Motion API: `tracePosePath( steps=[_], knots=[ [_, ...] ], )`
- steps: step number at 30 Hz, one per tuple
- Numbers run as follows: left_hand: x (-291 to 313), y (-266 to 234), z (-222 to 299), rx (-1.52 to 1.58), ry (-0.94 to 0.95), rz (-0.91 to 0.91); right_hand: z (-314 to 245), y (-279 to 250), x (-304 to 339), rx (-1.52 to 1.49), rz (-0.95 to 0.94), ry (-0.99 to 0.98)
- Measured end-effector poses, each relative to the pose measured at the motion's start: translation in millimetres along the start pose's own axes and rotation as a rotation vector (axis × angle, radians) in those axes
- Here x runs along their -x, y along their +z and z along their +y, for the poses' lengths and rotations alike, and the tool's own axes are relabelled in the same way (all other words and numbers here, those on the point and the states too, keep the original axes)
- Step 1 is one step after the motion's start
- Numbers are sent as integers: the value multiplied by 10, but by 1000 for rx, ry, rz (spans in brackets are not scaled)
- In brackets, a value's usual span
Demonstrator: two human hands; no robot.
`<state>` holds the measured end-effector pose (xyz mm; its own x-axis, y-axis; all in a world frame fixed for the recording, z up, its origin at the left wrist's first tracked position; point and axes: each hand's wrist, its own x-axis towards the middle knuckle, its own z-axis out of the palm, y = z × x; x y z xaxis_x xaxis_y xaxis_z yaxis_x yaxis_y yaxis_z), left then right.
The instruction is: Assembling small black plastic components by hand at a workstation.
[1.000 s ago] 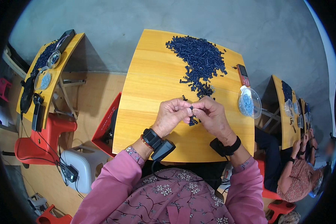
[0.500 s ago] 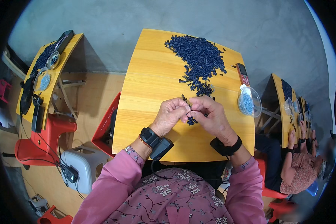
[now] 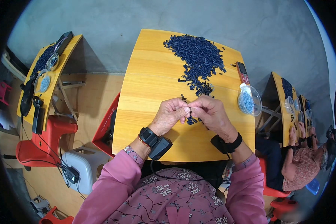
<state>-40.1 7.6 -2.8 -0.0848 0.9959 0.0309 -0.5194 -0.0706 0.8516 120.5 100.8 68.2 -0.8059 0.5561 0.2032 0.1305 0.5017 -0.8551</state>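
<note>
My left hand (image 3: 171, 114) and my right hand (image 3: 209, 115) meet fingertip to fingertip over the yellow wooden table (image 3: 149, 80). Both are closed in a pinch; whatever lies between the fingertips is too small and covered to name. Just below them sit several small dark blue tubular pieces (image 3: 190, 121), partly hidden by my fingers. A large heap of the same dark blue pieces (image 3: 198, 56) spreads over the far part of the table, with a tail reaching toward my hands. Right of my right hand stands a clear round bowl (image 3: 257, 102) holding tiny light blue pieces (image 3: 246, 101).
A red keypad phone (image 3: 243, 73) lies at the table's right edge. At left are another table (image 3: 59, 80) with similar pieces, a red stool (image 3: 50, 140) and a grey stool (image 3: 80, 168) with cables. A co-worker (image 3: 302, 168) sits at a table on the right.
My fingertips have drawn slightly closer together, and my right fingers have curled in more. The co-worker at right has shifted, with the head and hands in a different position.
</note>
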Motion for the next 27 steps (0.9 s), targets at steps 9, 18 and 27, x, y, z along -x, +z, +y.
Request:
tracePosePath(
  steps=[9,18,27],
  knots=[
    [11,3,-10,-20,27,22,7,98,56,-10,56,57],
    [-32,-16,-97,123,28,81,-166,158,81,122,39,-3],
    [-21,15,-26,131,33,43,-165,167,34,430,-3,-89]
  ],
)
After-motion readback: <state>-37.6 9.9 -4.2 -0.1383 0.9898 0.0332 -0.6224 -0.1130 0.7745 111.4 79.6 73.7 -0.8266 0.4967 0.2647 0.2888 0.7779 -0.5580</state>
